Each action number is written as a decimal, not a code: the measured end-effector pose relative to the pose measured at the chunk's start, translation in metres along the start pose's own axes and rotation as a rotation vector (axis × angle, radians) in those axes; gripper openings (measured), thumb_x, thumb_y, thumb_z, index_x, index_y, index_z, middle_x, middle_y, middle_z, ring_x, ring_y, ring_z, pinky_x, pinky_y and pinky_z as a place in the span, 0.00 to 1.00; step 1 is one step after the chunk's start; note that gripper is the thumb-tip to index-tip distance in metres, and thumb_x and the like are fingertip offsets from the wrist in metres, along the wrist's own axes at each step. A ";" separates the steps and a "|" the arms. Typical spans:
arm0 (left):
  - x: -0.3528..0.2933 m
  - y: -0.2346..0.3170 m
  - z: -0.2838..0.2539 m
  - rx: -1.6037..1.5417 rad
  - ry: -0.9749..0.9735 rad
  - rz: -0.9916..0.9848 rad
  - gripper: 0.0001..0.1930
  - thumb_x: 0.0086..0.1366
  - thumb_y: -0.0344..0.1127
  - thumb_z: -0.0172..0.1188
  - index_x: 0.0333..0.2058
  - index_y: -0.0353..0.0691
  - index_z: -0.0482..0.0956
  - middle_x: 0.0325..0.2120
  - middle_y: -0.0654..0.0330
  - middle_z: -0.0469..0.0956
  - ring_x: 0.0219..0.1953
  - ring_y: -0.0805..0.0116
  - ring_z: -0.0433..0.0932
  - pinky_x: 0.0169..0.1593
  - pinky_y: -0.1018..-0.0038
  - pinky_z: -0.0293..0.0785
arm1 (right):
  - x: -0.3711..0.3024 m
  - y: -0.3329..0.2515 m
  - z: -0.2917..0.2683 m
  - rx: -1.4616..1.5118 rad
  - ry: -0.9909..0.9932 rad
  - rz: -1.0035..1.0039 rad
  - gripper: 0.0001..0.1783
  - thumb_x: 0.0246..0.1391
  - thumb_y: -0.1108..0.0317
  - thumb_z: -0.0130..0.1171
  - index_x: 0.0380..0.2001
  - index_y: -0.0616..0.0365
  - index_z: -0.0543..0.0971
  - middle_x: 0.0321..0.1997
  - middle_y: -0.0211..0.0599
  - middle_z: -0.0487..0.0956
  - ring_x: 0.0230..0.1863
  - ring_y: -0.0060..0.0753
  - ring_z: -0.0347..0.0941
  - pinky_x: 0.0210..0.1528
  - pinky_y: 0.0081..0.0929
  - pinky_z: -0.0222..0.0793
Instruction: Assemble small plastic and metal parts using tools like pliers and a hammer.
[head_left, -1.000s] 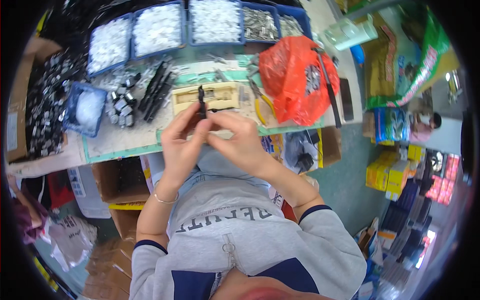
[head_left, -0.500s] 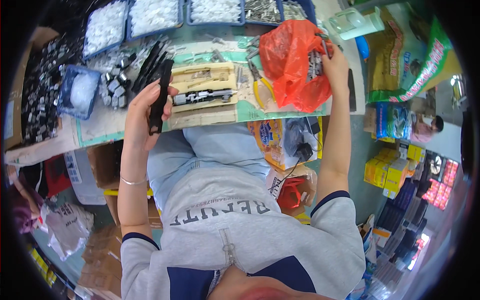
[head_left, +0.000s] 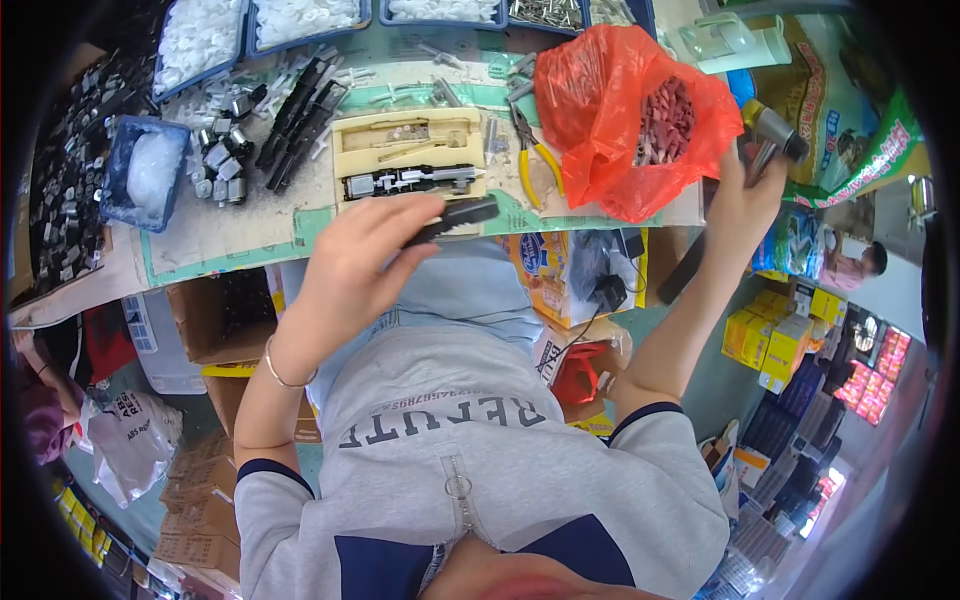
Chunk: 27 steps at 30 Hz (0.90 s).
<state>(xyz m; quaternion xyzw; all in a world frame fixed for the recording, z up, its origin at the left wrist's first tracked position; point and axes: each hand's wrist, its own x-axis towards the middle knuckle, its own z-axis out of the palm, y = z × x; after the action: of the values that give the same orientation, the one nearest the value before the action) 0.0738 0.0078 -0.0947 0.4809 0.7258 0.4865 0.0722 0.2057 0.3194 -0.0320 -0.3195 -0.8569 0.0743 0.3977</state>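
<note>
Far blue plastic bins (head_left: 442,23): white plastic pieces (head_left: 195,45) at left, silver metal parts (head_left: 545,12) farther right
Small blue plastic bin (head_left: 114,165): whitish plastic clump (head_left: 155,178)
Translucent red plastic bag (head_left: 590,120): small dark-red pieces (head_left: 668,120)
Cream rectangular fixture (head_left: 356,160): black-and-silver mechanism (head_left: 410,180) lying in it
Left hand (head_left: 370,250): gripping black bar-shaped part (head_left: 460,217), which points right by the fixture's near edge
Right hand (head_left: 742,200): closed around yellow-and-black-headed tool (head_left: 775,130), right of the bag

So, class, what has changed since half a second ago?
The left hand has moved right, to the cream tray's near side, swinging its black strip crosswise. The right hand, at the red bag before, now holds a hammer-like tool farther right. The yellow-handled pliers lie as before.
</note>
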 end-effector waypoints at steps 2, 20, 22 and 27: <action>0.002 0.000 0.011 0.017 -0.022 0.091 0.19 0.48 0.26 0.65 0.42 0.36 0.77 0.36 0.53 0.77 0.36 0.57 0.77 0.38 0.67 0.73 | -0.036 -0.058 -0.016 0.369 -0.369 0.376 0.21 0.49 0.65 0.63 0.45 0.63 0.73 0.33 0.34 0.76 0.32 0.24 0.71 0.37 0.25 0.67; -0.011 -0.024 -0.008 0.393 0.101 0.175 0.16 0.46 0.29 0.65 0.37 0.38 0.79 0.36 0.60 0.79 0.37 0.63 0.77 0.41 0.68 0.69 | -0.103 -0.088 0.033 0.977 -1.013 0.643 0.15 0.57 0.61 0.57 0.40 0.63 0.76 0.24 0.25 0.73 0.26 0.13 0.64 0.27 0.15 0.60; -0.003 -0.036 -0.009 0.453 0.116 0.156 0.15 0.47 0.30 0.66 0.37 0.39 0.79 0.37 0.62 0.80 0.38 0.64 0.76 0.43 0.68 0.67 | -0.096 -0.083 0.034 0.922 -0.916 0.589 0.15 0.59 0.61 0.55 0.42 0.62 0.75 0.24 0.25 0.72 0.26 0.14 0.63 0.28 0.17 0.61; 0.003 -0.050 0.001 0.454 0.055 0.117 0.14 0.49 0.31 0.65 0.37 0.39 0.79 0.37 0.63 0.80 0.40 0.65 0.75 0.45 0.67 0.66 | -0.089 -0.077 0.038 0.576 -0.865 0.258 0.15 0.59 0.63 0.54 0.44 0.63 0.75 0.22 0.32 0.72 0.23 0.20 0.63 0.28 0.23 0.62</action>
<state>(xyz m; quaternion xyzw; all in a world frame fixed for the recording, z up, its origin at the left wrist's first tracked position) 0.0409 0.0078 -0.1331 0.5127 0.7892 0.3269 -0.0860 0.1828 0.2100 -0.0843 -0.2404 -0.8412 0.4797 0.0673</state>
